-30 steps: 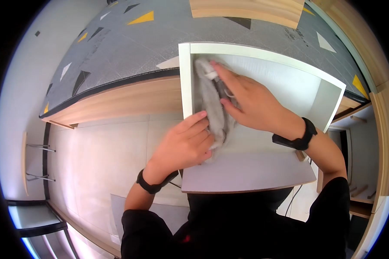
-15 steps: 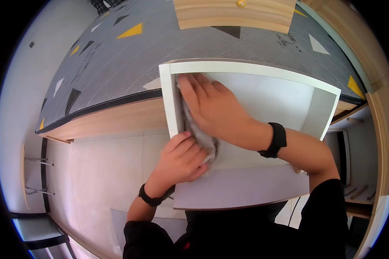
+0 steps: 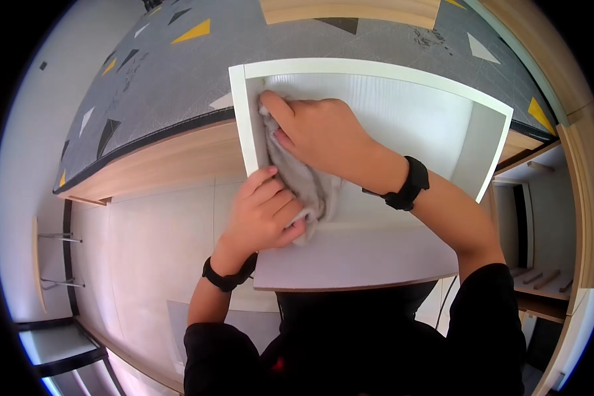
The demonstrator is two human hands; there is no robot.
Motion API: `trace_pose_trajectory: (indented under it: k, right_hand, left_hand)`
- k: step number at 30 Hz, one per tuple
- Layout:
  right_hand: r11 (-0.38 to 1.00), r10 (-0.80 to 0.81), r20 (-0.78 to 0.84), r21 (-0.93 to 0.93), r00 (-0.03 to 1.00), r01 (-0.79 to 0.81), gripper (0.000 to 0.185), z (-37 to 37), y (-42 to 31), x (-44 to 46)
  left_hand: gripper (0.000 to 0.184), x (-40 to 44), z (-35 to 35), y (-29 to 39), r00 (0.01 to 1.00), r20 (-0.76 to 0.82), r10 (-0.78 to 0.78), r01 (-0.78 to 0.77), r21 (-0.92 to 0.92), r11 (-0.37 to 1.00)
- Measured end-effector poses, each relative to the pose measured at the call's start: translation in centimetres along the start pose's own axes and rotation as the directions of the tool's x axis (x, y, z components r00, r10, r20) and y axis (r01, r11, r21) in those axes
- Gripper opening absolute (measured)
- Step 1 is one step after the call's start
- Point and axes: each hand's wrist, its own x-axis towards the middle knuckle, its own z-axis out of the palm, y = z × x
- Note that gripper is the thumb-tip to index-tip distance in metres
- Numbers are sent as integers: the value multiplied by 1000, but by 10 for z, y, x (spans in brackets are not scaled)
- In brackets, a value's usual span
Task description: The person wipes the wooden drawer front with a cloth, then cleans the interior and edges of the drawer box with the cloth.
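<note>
A white drawer (image 3: 376, 65) with a pale front panel rests against my body, its inside facing up. A crumpled grey cloth (image 3: 296, 173) lies in it along the left wall. My right hand (image 3: 323, 132) is inside the drawer, with its fingers closed on the upper end of the cloth near the far left corner. My left hand (image 3: 264, 210) is at the near left corner, fingers curled over the drawer's edge and gripping the lower end of the cloth. Black bands are on both wrists.
Beyond the drawer lies a grey mattress (image 3: 178, 72) with yellow, white and dark triangles, and a wooden panel (image 3: 350, 10) on it. Open wooden shelving (image 3: 541, 264) stands at the right. A wooden piece with metal legs (image 3: 38, 264) is at the far left.
The drawer has shifted left overall, and up since the middle frame. My right hand moved into the far left corner, and its flat fingers have bent around the cloth.
</note>
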Motion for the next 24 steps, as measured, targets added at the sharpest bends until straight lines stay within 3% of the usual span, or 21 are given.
trace_pose_trajectory:
  k: [2, 4, 5, 8, 10, 11, 13, 19, 24]
  right_hand:
    - [1000, -21, -17, 3, 1000, 21, 37, 6, -5, -5]
    - [964, -75, -13, -255, 997, 69, 33, 11, -13, -11]
    - [964, -69, -14, -258, 998, 63, 33, 11, -17, -13]
    - [983, -31, 78, -176, 996, 44, 48, 5, -21, -17]
    - [980, 130, 278, -183, 952, -80, 68, -9, -22, -12]
    - [981, 125, 278, -181, 952, -76, 68, -12, -22, -8]
    - [978, 208, 272, -44, 940, -203, 88, -14, -15, 2]
    - [971, 179, 292, 99, 940, -216, 95, 3, -4, 10]
    - [970, 215, 324, 41, 921, -241, 96, 7, -10, 8]
  left_hand:
    - [17, 0, -3, 4, 1000, -22, 21, -20, 11, 1000]
    - [16, -3, -6, 12, 999, 25, 24, -24, 39, 999]
    - [16, -6, -9, 16, 999, 26, 29, -30, 36, 999]
    - [16, -13, -14, 26, 997, 64, 37, -40, 32, 999]
    - [21, -17, -16, 27, 996, 64, 64, -65, 21, 998]
    - [21, -18, -16, 27, 996, 63, 61, -62, 24, 998]
    - [22, -19, -16, 27, 998, 58, 37, -37, -9, 999]
    - [20, -16, -14, 25, 996, 79, 29, -27, -23, 999]
    - [20, -15, -12, 24, 996, 84, 26, -23, -40, 999]
